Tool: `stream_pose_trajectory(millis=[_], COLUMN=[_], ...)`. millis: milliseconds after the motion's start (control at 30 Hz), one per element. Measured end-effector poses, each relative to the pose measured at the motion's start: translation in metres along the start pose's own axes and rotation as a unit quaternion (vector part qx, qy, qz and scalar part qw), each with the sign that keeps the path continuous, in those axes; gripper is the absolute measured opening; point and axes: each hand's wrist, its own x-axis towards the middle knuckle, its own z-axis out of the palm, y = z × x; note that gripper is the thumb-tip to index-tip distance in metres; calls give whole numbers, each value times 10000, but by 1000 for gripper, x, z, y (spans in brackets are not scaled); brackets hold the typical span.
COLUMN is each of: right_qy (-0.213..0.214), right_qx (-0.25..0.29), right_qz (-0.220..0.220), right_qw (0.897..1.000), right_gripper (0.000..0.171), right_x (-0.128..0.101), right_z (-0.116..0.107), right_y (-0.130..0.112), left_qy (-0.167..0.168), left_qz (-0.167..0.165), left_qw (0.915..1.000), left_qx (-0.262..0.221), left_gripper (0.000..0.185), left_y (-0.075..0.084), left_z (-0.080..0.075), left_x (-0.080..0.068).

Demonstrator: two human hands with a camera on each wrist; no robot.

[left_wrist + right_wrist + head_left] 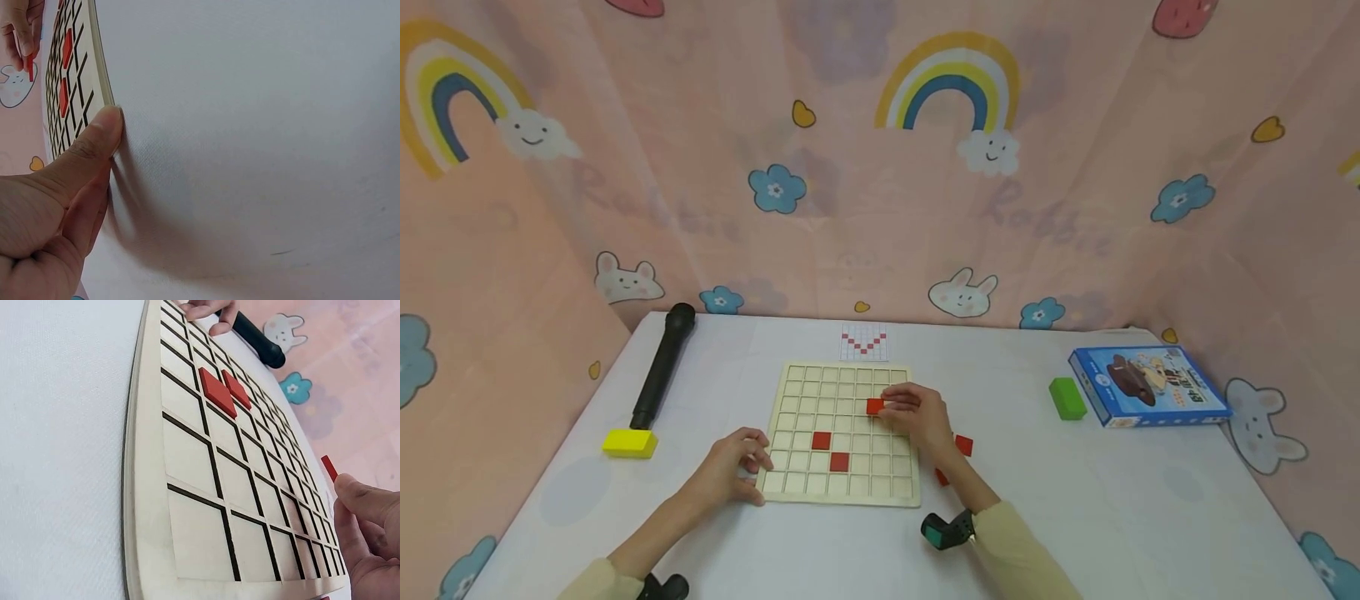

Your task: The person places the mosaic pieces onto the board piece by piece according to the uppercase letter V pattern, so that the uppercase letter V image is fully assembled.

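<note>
Your right hand (917, 414) has its grip pinched on a red tile (875, 406) over the grid board (841, 492) mid-desk; your left hand (735, 467) rests at the board's near left corner, grip holding nothing.

Showing five red tiles (822, 440), one wooden grid board (805, 482), one green block (1067, 397), one yellow block (629, 442), one black microphone (663, 365), one blue box (1150, 386), one pattern card (863, 342).
</note>
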Motion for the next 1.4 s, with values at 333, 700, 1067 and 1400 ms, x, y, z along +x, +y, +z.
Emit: stream_pose_trajectory(millis=[333, 700, 1067, 1400], right_qy=[-157, -356, -449, -514], right_qx=[212, 307, 120, 66], right_qz=[196, -89, -280, -474], right_qw=[9995, 9989, 9985, 9975], right_gripper=[26, 26, 26, 26], right_x=[6, 6, 5, 6], right_z=[13, 32, 54, 68], right_y=[7, 11, 7, 5], left_qy=[13, -34, -40, -85], left_qz=[33, 157, 234, 214], left_qw=[10000, 9999, 9997, 9997], left_qx=[-30, 11, 48, -15], left_gripper=[41, 41, 41, 40], left_y=[1, -1, -5, -2], left_z=[-3, -5, -3, -2], left_x=[0, 0, 0, 1])
